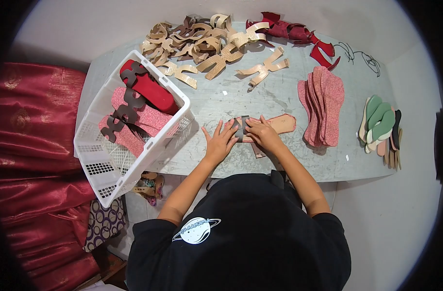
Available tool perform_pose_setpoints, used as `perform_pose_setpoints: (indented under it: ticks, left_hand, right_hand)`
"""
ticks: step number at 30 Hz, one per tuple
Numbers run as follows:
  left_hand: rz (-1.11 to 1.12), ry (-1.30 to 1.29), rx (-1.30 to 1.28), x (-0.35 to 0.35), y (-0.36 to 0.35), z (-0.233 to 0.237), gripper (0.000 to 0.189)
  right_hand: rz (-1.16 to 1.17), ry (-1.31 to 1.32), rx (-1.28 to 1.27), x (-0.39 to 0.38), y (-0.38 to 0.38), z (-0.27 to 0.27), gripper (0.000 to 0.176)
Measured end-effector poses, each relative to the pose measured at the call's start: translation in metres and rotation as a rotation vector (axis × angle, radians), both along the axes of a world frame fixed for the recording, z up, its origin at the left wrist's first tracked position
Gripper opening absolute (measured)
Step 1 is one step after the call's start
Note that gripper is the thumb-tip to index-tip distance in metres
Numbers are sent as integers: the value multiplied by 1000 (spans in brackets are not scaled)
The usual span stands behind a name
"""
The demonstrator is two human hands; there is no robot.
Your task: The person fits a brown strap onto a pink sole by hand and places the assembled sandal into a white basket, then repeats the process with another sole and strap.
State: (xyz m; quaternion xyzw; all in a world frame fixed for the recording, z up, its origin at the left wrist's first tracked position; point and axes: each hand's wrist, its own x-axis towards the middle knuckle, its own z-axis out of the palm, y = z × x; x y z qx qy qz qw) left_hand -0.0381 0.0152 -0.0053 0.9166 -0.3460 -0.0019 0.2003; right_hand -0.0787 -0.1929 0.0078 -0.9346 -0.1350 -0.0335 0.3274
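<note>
A sandal sole with a tan underside and pink edges lies crosswise near the table's front. A dark strap crosses its left part. My left hand rests on the left end, its fingers spread and their tips at the strap. From the right, my right hand presses on the strap and sole with its fingers stretched out flat. Below the sole, a brownish strip sticks out toward the table edge.
A white basket at the left holds pink soles and a red sandal. Beige and brown straps are heaped at the back, beside red straps. Pink soles are stacked at the right, with green soles farther right.
</note>
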Motion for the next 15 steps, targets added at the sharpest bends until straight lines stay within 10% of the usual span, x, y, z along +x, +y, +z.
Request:
perform_pose_setpoints:
  ticks: [15]
  left_hand:
    - [14,67,-1,0,0,5,49]
  right_hand:
    - [-57,-136,-32,-4,12,-5,23]
